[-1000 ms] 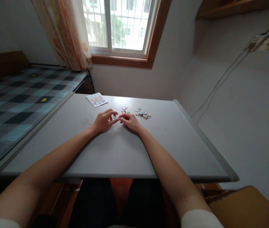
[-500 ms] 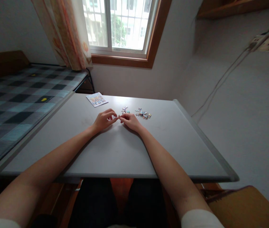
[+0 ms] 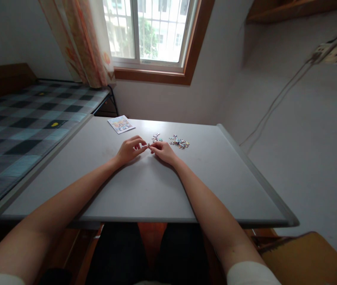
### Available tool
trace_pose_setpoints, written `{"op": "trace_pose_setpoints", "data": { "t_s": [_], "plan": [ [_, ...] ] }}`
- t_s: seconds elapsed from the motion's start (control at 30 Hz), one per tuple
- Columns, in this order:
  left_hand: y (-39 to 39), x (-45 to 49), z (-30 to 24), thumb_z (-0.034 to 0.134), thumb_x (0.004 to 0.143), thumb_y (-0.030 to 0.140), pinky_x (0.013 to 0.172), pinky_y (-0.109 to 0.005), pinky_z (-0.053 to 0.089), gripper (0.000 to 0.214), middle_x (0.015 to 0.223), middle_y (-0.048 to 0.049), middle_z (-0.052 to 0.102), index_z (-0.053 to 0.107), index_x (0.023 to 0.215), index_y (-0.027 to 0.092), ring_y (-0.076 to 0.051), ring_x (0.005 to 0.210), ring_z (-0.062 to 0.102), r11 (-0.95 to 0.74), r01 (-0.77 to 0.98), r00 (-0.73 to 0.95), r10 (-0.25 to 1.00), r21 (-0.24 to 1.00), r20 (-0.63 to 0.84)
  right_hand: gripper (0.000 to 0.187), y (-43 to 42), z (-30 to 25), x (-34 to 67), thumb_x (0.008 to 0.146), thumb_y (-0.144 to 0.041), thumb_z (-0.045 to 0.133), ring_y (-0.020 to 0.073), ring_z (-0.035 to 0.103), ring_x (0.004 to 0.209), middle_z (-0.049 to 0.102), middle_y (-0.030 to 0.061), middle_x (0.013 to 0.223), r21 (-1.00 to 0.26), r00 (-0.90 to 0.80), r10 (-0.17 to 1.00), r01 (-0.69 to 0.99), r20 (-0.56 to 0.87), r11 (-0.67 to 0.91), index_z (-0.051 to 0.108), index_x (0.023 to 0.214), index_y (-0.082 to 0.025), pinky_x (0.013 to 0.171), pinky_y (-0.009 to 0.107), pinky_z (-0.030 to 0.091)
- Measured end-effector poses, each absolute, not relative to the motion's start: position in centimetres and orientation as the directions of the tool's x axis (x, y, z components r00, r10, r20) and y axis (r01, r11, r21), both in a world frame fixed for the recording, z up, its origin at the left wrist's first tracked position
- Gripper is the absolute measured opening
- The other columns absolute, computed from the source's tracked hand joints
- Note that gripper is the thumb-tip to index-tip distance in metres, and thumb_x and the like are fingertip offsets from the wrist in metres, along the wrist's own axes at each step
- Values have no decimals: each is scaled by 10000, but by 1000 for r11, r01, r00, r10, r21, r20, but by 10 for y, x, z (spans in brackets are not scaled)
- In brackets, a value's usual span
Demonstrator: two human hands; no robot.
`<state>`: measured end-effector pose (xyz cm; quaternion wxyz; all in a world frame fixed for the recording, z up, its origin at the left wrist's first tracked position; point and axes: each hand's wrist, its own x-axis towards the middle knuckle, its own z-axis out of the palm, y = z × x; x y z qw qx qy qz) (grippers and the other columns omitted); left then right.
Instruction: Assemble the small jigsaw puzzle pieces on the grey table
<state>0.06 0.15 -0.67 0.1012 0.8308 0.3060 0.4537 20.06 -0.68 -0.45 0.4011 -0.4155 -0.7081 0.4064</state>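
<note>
Left hand (image 3: 129, 149): rests on the table (image 3: 144, 190). Thumb and forefinger are pinched together on a small puzzle piece (image 3: 148, 145).
Right hand (image 3: 164, 151): rests on the table opposite the left hand. Its fingertips are drawn together on the same piece.
Piece, position: at the middle of the table, exactly where the two sets of fingertips meet. Whether it lies on the surface or is lifted just clear cannot be told.
Piece, bearing from grip: right of the left hand, left of the right hand, at the tips of both.
Piece, long axis: too small to tell. One piece or two joined cannot be told either.
Nearer hand: neither; both touch it.
Cluster (image 3: 156, 137): a few loose pieces just beyond the fingertips, on the far side from the person, nearer the right hand.
Pile (image 3: 179, 142): more loose pieces, beyond and to the right of the right hand, near it but apart.
Card (image 3: 121, 124): printed picture lying flat, beyond the left hand, well apart.
Bed (image 3: 22, 118): along the table's left edge.
</note>
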Motion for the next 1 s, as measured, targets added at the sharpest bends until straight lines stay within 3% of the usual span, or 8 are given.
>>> {"op": "trace_pose_setpoints", "data": {
  "t_s": [1.0],
  "plan": [
    [3, -2, -8, 596, 896, 398, 531, -183, 484, 246, 862, -31, 632, 677, 843, 171, -63, 581, 576, -781, 487, 421, 602, 391, 679, 168, -8, -1, 201, 779, -260, 606, 95, 545, 582, 664, 15, 662, -925, -326, 924, 247, 200, 288, 694, 825, -125, 592, 223, 431]
  ]
}}
